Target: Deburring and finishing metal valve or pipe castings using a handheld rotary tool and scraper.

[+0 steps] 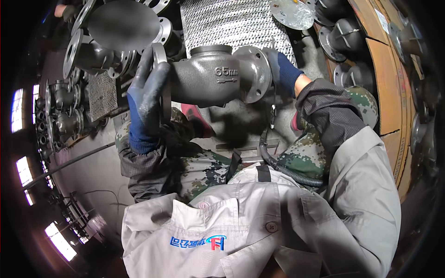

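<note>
A dark grey cast-metal valve body (199,81) lies sideways in front of me, with a round flange at each end and a round threaded opening on top. Around its left flange, my left hand (147,95) is closed in a blue glove with a dark coating. My right hand (281,69), also gloved in blue, is at the outer face of the right flange; that flange and the glove's angle hide most of its fingers. Beneath and beyond the valve body is a silvery ridged metal sheet (222,23).
More flanged valve bodies stand at upper left (95,58) and upper right (345,39). A round metal disc (293,13) rests at the sheet's far right corner. Cardboard (384,83) lines the right side. A black corrugated hose (287,173) runs by my lap.
</note>
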{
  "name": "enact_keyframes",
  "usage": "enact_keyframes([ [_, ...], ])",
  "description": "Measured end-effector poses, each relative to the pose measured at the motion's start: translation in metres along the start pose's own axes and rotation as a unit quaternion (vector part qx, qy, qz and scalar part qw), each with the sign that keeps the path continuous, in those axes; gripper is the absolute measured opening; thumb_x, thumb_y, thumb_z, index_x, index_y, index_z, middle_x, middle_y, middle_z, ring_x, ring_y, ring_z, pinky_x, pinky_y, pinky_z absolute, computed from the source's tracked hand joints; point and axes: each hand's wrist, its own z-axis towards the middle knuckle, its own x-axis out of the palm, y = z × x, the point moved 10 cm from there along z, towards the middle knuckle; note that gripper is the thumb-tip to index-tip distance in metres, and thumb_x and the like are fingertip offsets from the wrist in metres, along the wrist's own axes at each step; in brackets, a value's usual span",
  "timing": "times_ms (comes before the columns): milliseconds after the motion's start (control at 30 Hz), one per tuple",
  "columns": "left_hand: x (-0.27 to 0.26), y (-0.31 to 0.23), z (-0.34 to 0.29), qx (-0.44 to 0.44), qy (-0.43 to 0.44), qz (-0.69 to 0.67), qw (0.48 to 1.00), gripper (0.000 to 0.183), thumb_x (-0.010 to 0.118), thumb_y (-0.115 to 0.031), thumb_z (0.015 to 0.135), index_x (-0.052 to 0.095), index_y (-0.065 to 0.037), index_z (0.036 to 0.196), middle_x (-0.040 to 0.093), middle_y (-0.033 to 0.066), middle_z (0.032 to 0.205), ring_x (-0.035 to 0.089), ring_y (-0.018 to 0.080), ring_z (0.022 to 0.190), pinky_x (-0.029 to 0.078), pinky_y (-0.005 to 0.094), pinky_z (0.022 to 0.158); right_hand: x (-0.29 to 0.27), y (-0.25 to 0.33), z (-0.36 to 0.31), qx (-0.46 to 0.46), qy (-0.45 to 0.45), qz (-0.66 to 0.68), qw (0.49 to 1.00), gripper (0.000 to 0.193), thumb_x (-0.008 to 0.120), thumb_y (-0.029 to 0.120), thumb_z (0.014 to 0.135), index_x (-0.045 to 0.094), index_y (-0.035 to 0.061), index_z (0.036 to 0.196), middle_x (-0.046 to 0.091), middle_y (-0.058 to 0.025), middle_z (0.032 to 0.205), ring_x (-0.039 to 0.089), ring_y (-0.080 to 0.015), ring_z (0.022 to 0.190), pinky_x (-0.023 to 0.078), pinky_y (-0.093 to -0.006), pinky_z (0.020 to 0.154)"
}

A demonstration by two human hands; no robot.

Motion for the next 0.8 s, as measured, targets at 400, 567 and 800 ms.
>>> enact_keyframes([
  [400,0.006,-0.012,0.009,0.135,0.015,0.180,0.974,0.050,0.054,-0.006,0.089,0.041,-0.006,0.137,0.045,0.0219,0.136,0.060,0.0226,0.100,0.050,0.0285,0.081,0.020,-0.031,-0.038,0.376,-0.087,0.603,0.698,0.039,0.039,0.034,0.089,0.063,0.0039,0.092,0.058,-0.0018,0.065,0.032,-0.0075,0.042,0.024,-0.0251,0.039],
  [567,-0.007,0.059,-0.036,-0.031,-0.006,0.111,0.993,0.043,0.062,-0.007,0.073,0.052,0.003,0.114,0.060,0.0222,0.098,0.061,0.0406,0.088,0.051,0.0416,0.072,0.028,-0.013,-0.034,0.310,-0.086,0.465,0.825,0.036,0.042,0.035,0.093,0.060,0.0038,0.096,0.055,-0.0005,0.071,0.044,-0.0094,0.055,0.036,-0.0268,0.049],
  [800,-0.005,0.086,-0.057,-0.084,-0.007,0.087,0.993,0.050,0.067,-0.005,0.064,0.050,0.001,0.111,0.059,0.0228,0.093,0.062,0.0390,0.080,0.050,0.0408,0.069,0.028,0.010,-0.029,0.324,-0.100,0.507,0.793,0.036,0.041,0.036,0.097,0.056,0.0062,0.111,0.058,0.0001,0.083,0.053,-0.0081,0.068,0.046,-0.0252,0.060],
])
